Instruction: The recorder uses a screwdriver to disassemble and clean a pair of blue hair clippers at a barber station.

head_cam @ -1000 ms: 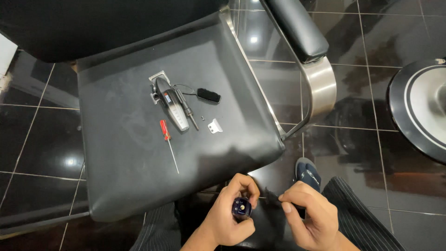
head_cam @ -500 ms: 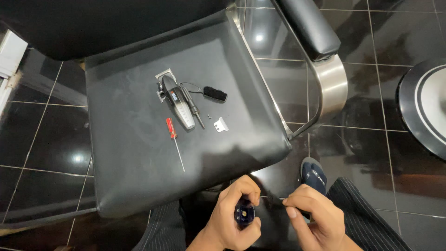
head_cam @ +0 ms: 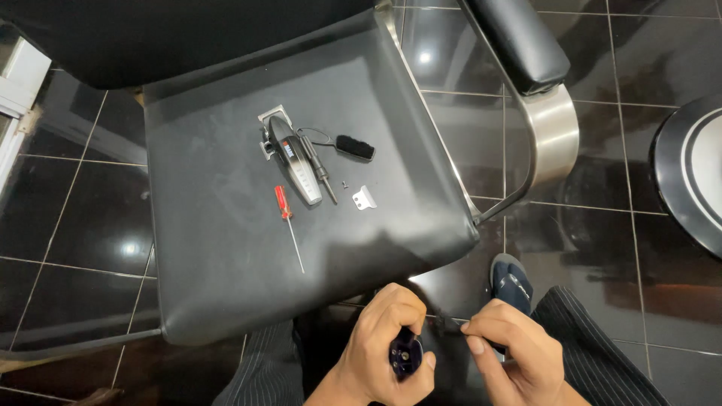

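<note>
My left hand (head_cam: 383,346) is closed around a small dark round part (head_cam: 404,355) with a purple sheen, low in the view above my lap. My right hand (head_cam: 508,353) pinches a thin dark tool (head_cam: 449,322) whose tip points toward the left hand. On the black chair seat (head_cam: 226,248) ahead lie a black hair clipper (head_cam: 292,159), a red-handled screwdriver (head_cam: 287,223), a small black brush (head_cam: 353,147), a small white blade piece (head_cam: 365,198) and tiny screws (head_cam: 344,184). Neither hand touches them.
The chair has a padded armrest (head_cam: 519,41) on a chrome support (head_cam: 553,131) at the right. Glossy black floor tiles surround it. A round chair base (head_cam: 696,169) sits at the far right. My foot in a dark slipper (head_cam: 511,282) rests on the floor.
The view has shifted so the seat sits higher and further right. My hands stay close together at the bottom with the same items in them.
</note>
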